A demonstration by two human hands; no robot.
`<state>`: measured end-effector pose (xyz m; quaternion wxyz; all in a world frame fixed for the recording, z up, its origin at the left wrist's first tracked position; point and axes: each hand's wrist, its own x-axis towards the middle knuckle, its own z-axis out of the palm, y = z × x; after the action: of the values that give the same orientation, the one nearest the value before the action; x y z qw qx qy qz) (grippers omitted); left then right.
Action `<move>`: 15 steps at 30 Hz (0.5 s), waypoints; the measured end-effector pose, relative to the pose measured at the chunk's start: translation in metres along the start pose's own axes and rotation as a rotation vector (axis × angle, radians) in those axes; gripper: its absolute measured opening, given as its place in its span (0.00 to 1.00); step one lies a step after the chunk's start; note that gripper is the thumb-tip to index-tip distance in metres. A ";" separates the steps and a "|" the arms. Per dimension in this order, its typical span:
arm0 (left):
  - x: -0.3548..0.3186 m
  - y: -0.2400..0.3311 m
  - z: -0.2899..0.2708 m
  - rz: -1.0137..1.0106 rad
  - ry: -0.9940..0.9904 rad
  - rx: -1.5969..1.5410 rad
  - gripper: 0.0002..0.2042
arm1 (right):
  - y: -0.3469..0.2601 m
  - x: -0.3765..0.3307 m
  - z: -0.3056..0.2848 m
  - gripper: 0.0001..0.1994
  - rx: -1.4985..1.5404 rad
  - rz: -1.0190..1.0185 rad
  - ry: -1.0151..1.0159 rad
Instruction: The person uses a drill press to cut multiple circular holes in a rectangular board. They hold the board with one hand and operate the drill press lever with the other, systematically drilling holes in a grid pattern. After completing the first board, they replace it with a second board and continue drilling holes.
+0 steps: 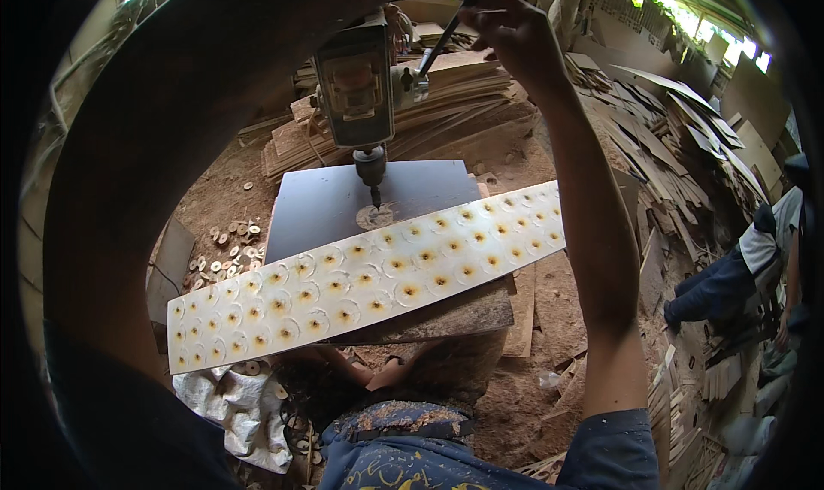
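I find a long, narrow, pale board (362, 286) lying across the near part of the grey table (322, 200), its left end overhanging. Its face carries three lengthwise rows of small dark spots, each ringed by yellow-brown scorching, with faint circular outlines around many. The long axis runs obliquely, from lower left to upper right; the left end points nearer the wearer. The right end meets the outline of the right forearm (601, 232), and I cannot tell whether it continues behind it. A brown slab (455, 317) shows beneath its near edge. The drill bit (375, 196) points down beyond the board's far edge, over a round pale patch (375, 218). The right hand (512, 33) is at the end of a black lever (443, 42); I cannot tell whether its grip closes around it. The left hand is outside my view, its grip unverified.
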<state>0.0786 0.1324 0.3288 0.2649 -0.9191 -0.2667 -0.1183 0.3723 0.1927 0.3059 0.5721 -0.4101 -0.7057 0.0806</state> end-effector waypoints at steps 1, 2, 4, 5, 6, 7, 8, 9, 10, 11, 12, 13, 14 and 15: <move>-0.002 -0.003 0.000 -0.007 -0.009 0.004 0.12 | 0.004 0.014 0.004 0.22 -0.022 0.034 0.007; -0.003 -0.006 0.000 -0.010 -0.017 0.007 0.12 | 0.011 0.024 0.009 0.18 0.027 -0.094 0.037; -0.012 -0.009 0.000 -0.031 -0.024 0.007 0.12 | 0.026 0.040 0.006 0.18 -0.083 -0.112 0.056; -0.018 -0.010 0.000 -0.047 -0.030 0.005 0.12 | 0.033 0.050 0.005 0.18 -0.136 -0.125 0.060; -0.026 -0.010 0.000 -0.065 -0.033 -0.007 0.12 | 0.039 0.059 0.006 0.21 -0.177 -0.077 0.140; -0.034 -0.010 -0.001 -0.084 -0.031 -0.014 0.12 | 0.045 0.066 0.005 0.22 -0.144 -0.138 0.133; -0.044 -0.011 -0.003 -0.106 -0.030 -0.025 0.12 | 0.049 0.074 0.005 0.24 -0.111 -0.203 0.130; -0.056 -0.013 -0.006 -0.138 -0.029 -0.050 0.12 | 0.052 0.084 0.010 0.25 -0.078 -0.270 0.129; -0.070 -0.013 -0.008 -0.172 -0.019 -0.071 0.12 | 0.055 0.091 0.014 0.24 -0.086 -0.306 0.175; -0.086 -0.013 -0.011 -0.225 -0.005 -0.115 0.12 | 0.057 0.099 0.018 0.24 -0.114 -0.291 0.119; -0.105 -0.014 -0.016 -0.298 0.016 -0.191 0.13 | 0.058 0.106 0.018 0.23 -0.139 -0.274 0.062; -0.127 -0.015 -0.021 -0.380 0.042 -0.273 0.13 | 0.060 0.110 0.019 0.23 -0.163 -0.255 0.005; -0.152 -0.014 -0.026 -0.472 0.071 -0.364 0.13 | 0.061 0.114 0.020 0.20 -0.150 -0.237 0.005; -0.179 -0.009 -0.028 -0.578 0.100 -0.465 0.13 | 0.062 0.116 0.019 0.21 -0.114 -0.136 0.005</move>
<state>-0.0773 0.0470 0.2918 0.0176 -0.8346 -0.4679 -0.2903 0.3845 0.3175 0.3489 0.5537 -0.3935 -0.7339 0.0000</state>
